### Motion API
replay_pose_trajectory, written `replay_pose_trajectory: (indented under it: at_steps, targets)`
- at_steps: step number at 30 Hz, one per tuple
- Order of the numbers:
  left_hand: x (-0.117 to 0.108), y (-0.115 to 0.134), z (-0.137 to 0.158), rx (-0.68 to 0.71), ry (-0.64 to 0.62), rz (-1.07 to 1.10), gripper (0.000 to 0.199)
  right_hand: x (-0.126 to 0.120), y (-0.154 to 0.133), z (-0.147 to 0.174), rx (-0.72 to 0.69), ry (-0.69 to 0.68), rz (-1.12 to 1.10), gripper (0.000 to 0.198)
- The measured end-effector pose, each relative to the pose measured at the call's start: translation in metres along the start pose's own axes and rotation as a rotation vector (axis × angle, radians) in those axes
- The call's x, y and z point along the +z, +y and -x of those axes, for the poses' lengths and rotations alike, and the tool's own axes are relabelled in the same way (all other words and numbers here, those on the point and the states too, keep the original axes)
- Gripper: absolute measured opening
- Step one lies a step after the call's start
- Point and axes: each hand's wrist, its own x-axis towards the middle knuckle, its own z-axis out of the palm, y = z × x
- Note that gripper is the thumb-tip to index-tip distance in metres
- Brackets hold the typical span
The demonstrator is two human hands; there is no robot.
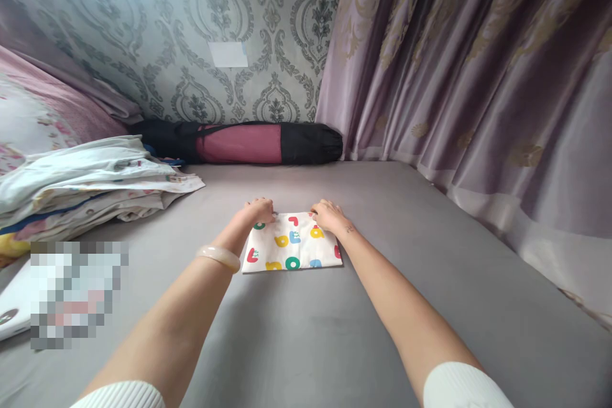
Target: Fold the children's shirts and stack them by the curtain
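2 hands, 1 cloth, prob. 3+ garments

Grey bed: widest open stretch runs from right forearm to the curtain, which walls off the right edge. Bare strip between folded cloth and long bag — bag blocks the far edge. Left edge obstructed: clothes pile, then white item nearer; lane remains beside left forearm. Between forearms — open from near side to cloth.
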Motion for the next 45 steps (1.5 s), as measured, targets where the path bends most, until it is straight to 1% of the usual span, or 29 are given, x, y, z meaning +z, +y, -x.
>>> replay_pose_trajectory:
  at_steps: [3,7,11,14,18,21,24,27,31,33,37,40,43,45]
  targets:
    - [-0.001,-0.001,-0.001,0.008,-0.024,0.015,0.028,-0.001,-0.003,-0.001,-0.005,-0.013,0.014,0.025]
    - [0.001,-0.003,-0.002,0.010,-0.025,0.032,0.032,0.000,-0.006,-0.001,-0.003,-0.016,0.026,0.025]
    - [0.004,-0.004,-0.001,-0.005,-0.052,0.059,0.041,0.002,-0.008,0.001,-0.015,0.002,0.044,0.023]
    - [0.006,-0.003,0.002,-0.004,-0.051,0.077,0.039,0.004,-0.009,0.004,-0.029,0.028,0.057,0.020]
    - [0.011,-0.002,0.009,0.000,-0.009,0.088,0.031,0.008,-0.008,0.011,-0.058,0.071,0.069,0.017]
    - [0.015,-0.003,0.017,0.006,0.053,0.087,0.027,0.007,-0.007,0.017,-0.089,0.098,0.070,0.017]
    - [0.014,-0.007,0.027,0.043,0.120,0.100,0.024,0.003,-0.005,0.024,-0.121,0.122,0.063,0.018]
    - [0.005,-0.012,0.039,0.090,0.161,0.130,0.023,-0.006,-0.003,0.029,-0.144,0.145,0.053,0.018]
    - [-0.014,-0.021,0.051,0.151,0.186,0.184,0.024,-0.024,-0.001,0.035,-0.180,0.187,0.004,0.016]
    - [-0.023,-0.026,0.054,0.203,0.173,0.267,0.027,-0.034,0.001,0.037,-0.201,0.193,-0.043,0.017]
    - [-0.039,-0.034,0.057,0.330,0.094,0.482,0.031,-0.052,0.007,0.039,-0.272,0.169,-0.138,0.022]
    - [-0.050,-0.035,0.059,0.395,0.074,0.567,0.031,-0.064,0.011,0.039,-0.310,0.155,-0.158,0.021]
    - [-0.062,-0.032,0.062,0.417,0.117,0.581,0.032,-0.078,0.011,0.042,-0.275,0.183,-0.172,0.020]
    - [-0.070,-0.029,0.063,0.400,0.206,0.536,0.032,-0.087,0.009,0.045,-0.252,0.214,-0.167,0.022]
